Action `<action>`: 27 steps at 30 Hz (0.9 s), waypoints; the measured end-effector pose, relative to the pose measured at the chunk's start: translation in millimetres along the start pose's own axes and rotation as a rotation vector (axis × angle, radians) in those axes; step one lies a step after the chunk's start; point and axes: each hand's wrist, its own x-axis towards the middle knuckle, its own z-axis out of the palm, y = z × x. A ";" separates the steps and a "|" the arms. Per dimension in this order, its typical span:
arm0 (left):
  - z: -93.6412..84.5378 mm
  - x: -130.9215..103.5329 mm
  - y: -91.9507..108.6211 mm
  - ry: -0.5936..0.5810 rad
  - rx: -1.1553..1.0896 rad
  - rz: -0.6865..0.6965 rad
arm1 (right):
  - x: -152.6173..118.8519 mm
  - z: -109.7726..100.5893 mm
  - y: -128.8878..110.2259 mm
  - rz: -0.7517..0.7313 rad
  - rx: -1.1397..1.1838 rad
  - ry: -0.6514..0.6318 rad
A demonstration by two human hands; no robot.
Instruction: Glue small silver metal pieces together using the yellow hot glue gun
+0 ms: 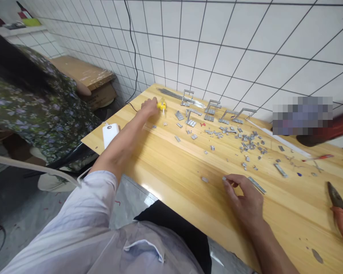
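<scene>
My left hand (150, 105) reaches to the far left part of the table, its fingers curled at a small yellow object with a white tip (161, 106). It appears to grip this object, whose kind I cannot make out. Close to the front edge, my right hand (246, 196) pinches a tiny grey metal piece (224, 178) between thumb and forefinger. One small flat metal piece (205, 179) lies to its left, and a metal strip (257, 185) lies just behind its knuckles. Several bent metal frames (193, 117) stand farther back on the wooden table (165, 160).
Small metal scraps (250, 142) are scattered at centre right. Thin metal rods (180, 97) lie along the tiled wall. Pliers with orange handles (340, 215) rest at right, below a red screwdriver (318, 157). A white device (110, 134) sits at the left edge; another person (42, 99) is beyond.
</scene>
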 end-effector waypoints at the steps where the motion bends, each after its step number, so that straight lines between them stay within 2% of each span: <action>1: -4.4 -3.3 -1.3 0.012 -0.005 -0.003 | -0.2 0.8 0.2 0.010 0.008 0.003; 4: -18.2 -22.3 0.0 0.127 -0.059 0.004 | 0.4 2.8 0.7 0.079 0.054 0.033; 6: -25.4 -46.0 8.0 0.315 -0.189 0.068 | 2.1 2.9 0.4 0.175 0.106 0.048; 8: -29.1 -79.2 22.4 0.456 -0.368 0.239 | 4.9 1.4 -0.8 0.309 0.175 0.054; 11: -27.4 -138.3 51.8 0.501 -0.660 0.482 | 12.2 -3.6 -4.3 0.497 0.290 0.069; 14: -17.8 -189.6 81.1 0.344 -0.769 0.667 | 23.4 -9.6 -8.5 0.622 0.405 0.099; 17: -4.0 -219.6 101.6 0.116 -0.771 0.761 | 35.9 -12.3 -11.0 0.673 0.503 0.119; 19: 4.6 -228.1 108.3 -0.051 -0.766 0.726 | 41.8 -10.0 -10.0 0.682 0.527 0.133; 22: 14.5 -230.4 109.5 -0.241 -0.751 0.640 | 43.1 0.0 -3.2 0.696 0.575 0.157; 27: 24.1 -227.0 103.4 -0.412 -0.691 0.608 | 28.9 17.3 10.9 0.766 0.711 0.192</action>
